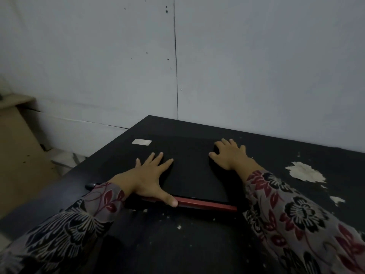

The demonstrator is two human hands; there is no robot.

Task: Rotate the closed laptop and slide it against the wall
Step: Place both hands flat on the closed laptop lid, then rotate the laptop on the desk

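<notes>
A closed black laptop (189,171) with a red strip along its near edge lies flat on the dark table (177,244). A pale sticker (141,142) marks its far left corner. My left hand (150,178) lies spread flat on the lid's left part, thumb hooked over the red near edge. On the lid's right part rests my right hand (230,154), fingers spread and pointing away from me. The grey wall (256,66) rises behind the table; a narrow band of table top shows between the laptop's far edge and the wall.
The table's surface is chipped, with a large pale patch (305,172) at the right and small flecks near the front. A dark pen-like object (92,186) pokes out by my left wrist. A cardboard box (15,139) stands on the floor to the left.
</notes>
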